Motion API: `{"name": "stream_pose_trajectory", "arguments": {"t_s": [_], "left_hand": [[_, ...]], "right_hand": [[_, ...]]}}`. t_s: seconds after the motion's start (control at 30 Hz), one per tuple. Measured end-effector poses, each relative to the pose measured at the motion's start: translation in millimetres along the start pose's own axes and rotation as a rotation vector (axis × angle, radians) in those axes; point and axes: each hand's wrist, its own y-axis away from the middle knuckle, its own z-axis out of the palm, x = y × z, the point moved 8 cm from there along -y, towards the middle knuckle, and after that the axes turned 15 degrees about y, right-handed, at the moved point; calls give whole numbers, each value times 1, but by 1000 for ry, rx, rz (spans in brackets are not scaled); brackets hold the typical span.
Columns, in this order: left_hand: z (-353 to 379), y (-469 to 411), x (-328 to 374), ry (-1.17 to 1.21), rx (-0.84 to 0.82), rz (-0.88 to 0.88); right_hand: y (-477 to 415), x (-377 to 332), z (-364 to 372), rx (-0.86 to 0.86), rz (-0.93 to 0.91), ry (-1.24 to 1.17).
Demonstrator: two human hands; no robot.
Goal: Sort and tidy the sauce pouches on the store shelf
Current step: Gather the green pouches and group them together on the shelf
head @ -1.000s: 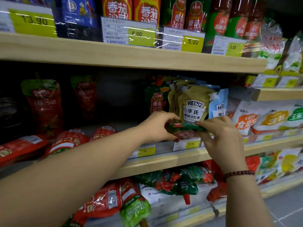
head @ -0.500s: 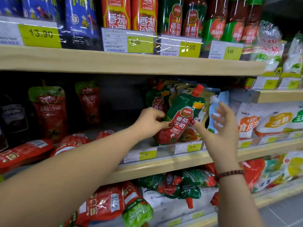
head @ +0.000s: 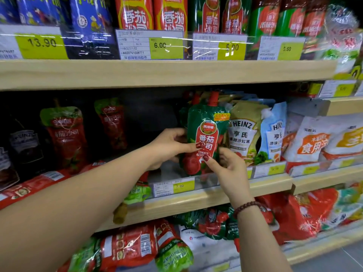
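Observation:
A green and red tomato ketchup pouch with a red spout stands upright at the front of the middle shelf. My left hand grips its left edge, thumb on the label. My right hand pinches its lower right part with thumb and forefinger. More green pouches stand hidden behind it. A yellow Heinz salad dressing pouch and a light blue Heinz pouch stand just to its right.
Red ketchup pouches stand and lie on the left of the middle shelf. Bottles and price tags line the upper shelf. Mixed red and green pouches lie jumbled on the lower shelf. White starch bags sit at the right.
The green ketchup pouch went from lying flat in both hands to tilted, and now stands upright. My right hand, open half a second ago, has closed on the pouch's lower part.

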Motion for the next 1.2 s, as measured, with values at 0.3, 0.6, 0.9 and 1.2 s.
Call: {"name": "stream_pose_trajectory", "arguments": {"t_s": [0.3, 0.6, 0.9, 1.2], "left_hand": [[-10, -13, -4, 106, 229, -31], [-5, -30, -11, 175, 403, -38], [10, -40, -18, 119, 362, -62], [18, -40, -19, 67, 298, -126]], "right_hand": [[-2, -1, 3, 65, -44, 169], [18, 15, -25, 142, -151, 578], [15, 18, -25, 169, -163, 564], [16, 18, -25, 167, -159, 545]]}}
